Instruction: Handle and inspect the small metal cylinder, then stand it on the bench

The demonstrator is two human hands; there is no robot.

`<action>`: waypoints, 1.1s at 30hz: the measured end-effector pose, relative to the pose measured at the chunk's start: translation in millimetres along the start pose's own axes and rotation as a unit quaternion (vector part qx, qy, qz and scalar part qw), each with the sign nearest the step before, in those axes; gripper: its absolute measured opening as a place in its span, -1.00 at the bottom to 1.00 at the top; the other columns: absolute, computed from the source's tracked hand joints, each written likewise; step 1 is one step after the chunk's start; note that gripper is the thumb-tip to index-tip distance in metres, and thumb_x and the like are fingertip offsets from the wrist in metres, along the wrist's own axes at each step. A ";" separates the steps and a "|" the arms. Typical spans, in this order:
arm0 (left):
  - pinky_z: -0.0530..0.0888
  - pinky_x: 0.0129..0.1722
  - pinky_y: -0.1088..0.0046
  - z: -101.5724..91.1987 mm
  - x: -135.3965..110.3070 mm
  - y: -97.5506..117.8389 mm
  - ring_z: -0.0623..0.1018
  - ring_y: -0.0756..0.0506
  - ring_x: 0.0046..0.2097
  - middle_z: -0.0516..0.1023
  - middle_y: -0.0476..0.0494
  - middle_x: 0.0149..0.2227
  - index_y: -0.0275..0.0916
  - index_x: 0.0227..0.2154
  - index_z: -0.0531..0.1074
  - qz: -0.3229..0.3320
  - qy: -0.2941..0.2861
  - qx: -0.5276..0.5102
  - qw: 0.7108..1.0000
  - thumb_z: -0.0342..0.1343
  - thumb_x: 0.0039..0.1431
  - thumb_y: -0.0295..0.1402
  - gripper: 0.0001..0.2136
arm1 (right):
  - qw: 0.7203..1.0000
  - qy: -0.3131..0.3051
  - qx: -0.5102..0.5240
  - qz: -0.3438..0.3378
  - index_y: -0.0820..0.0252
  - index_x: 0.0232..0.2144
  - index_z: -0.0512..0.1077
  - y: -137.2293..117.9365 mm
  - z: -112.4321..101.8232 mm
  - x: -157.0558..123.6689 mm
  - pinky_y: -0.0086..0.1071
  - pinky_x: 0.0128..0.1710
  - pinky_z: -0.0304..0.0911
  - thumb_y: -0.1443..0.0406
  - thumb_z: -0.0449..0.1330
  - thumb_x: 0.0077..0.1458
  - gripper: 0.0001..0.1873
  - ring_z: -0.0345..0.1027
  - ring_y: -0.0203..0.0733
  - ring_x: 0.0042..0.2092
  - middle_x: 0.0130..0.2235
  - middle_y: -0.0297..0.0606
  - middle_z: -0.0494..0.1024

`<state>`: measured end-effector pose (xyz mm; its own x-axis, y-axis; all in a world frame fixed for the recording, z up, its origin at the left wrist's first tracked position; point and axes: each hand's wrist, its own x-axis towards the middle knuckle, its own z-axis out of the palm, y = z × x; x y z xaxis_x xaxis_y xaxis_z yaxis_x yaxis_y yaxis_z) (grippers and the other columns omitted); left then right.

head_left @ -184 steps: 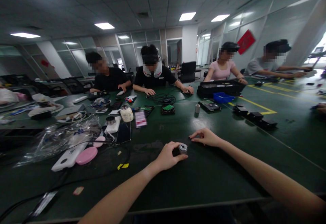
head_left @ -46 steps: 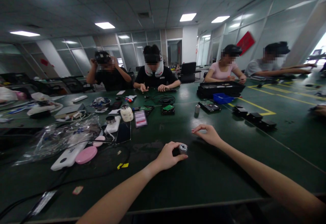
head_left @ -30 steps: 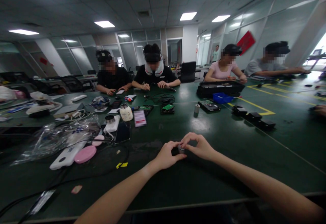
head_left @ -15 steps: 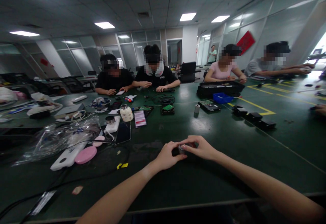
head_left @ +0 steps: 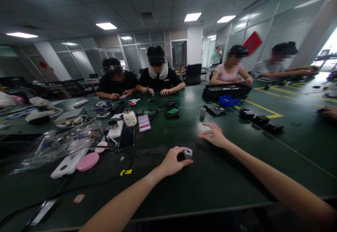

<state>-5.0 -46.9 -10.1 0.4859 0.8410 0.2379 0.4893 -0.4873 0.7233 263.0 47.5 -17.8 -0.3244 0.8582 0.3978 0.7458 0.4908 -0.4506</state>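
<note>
Near the middle of the green table, my left hand (head_left: 174,161) has its thumb and fingers round a small silver metal cylinder (head_left: 188,154). The cylinder stands upright, and small holes show in its top face. My right hand (head_left: 212,136) is off to the right and farther out, its fingers apart with nothing between them. Just beyond its fingertips a second small silver cylinder (head_left: 202,113) stands on the table.
A hard drive (head_left: 216,109) and a blue tray (head_left: 229,101) lie beyond my right hand, with several black blocks (head_left: 260,120) farther right. Leftward are a phone (head_left: 126,137), a pink disc (head_left: 87,161), a clear plastic bag (head_left: 60,144) and cables. Several people sit across the table.
My right hand has let go of the cylinder in my left hand and moved away, forward and right, towards the second cylinder. The left hand has stayed in place.
</note>
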 end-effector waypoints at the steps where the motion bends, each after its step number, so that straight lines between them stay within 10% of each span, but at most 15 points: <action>1: 0.36 0.00 0.33 0.2 0.0 -0.3 0.50 -0.17 -0.06 0.55 -0.13 -0.08 -0.13 -0.05 0.48 0.001 0.001 -0.001 1.000 0.27 0.06 -0.22 -0.63 | 1.000 -0.015 -0.007 0.008 -0.13 -0.26 0.60 8.5 0.6 0.0 0.25 0.11 -0.13 0.01 0.26 0.01 -0.74 0.00 0.32 0.23 0.18 -0.17 0.31; 10: 0.35 0.00 0.33 -1.1 -0.7 2.2 0.50 -0.17 -0.06 0.55 -0.12 -0.09 -0.13 -0.05 0.48 -0.005 0.001 0.000 1.000 0.27 0.06 -0.22 -0.63 | 0.998 -0.044 -0.008 0.038 -0.08 -0.28 0.61 20.4 6.2 1.8 0.31 0.14 -0.23 0.00 0.28 -0.02 -0.72 -0.12 0.35 0.29 0.22 -0.16 0.28; 17: 0.37 -0.03 0.33 1.8 0.1 -2.2 0.50 -0.19 -0.08 0.56 -0.14 -0.13 -0.16 -0.09 0.50 0.001 0.012 0.019 1.000 0.28 0.04 -0.17 -0.63 | 0.994 -0.023 0.082 -0.061 -0.08 -0.24 0.58 -46.1 8.4 -9.9 -0.04 0.21 0.01 0.14 0.21 0.12 -0.82 0.08 -0.03 0.23 0.17 -0.35 0.36; 27: 0.38 -0.05 0.34 4.4 0.5 -6.7 0.51 -0.19 -0.09 0.55 -0.14 -0.13 -0.18 -0.07 0.48 0.001 0.018 0.016 1.000 0.28 0.03 -0.17 -0.61 | 0.975 -0.040 0.173 -0.134 -0.02 -0.33 0.59 -91.3 8.1 -26.6 0.09 0.13 0.04 0.19 0.25 0.10 -0.89 0.14 0.06 0.16 0.02 -0.26 0.49; 33: 0.38 -0.02 0.32 5.1 1.1 -7.1 0.51 -0.19 -0.08 0.55 -0.15 -0.12 -0.17 -0.07 0.49 -0.001 0.017 0.011 1.000 0.29 0.03 -0.19 -0.61 | 0.968 0.053 0.229 -0.088 0.11 -0.57 0.52 -81.6 3.1 -21.6 -0.12 0.00 0.20 0.10 0.00 0.28 -0.52 0.36 -0.07 -0.07 -0.27 -0.23 0.60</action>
<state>-4.2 -43.7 -18.3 0.4593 0.8499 0.2582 0.5067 -0.4895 0.7097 207.4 -10.6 7.9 -0.3430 0.7470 0.5695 0.3409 0.6640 -0.6656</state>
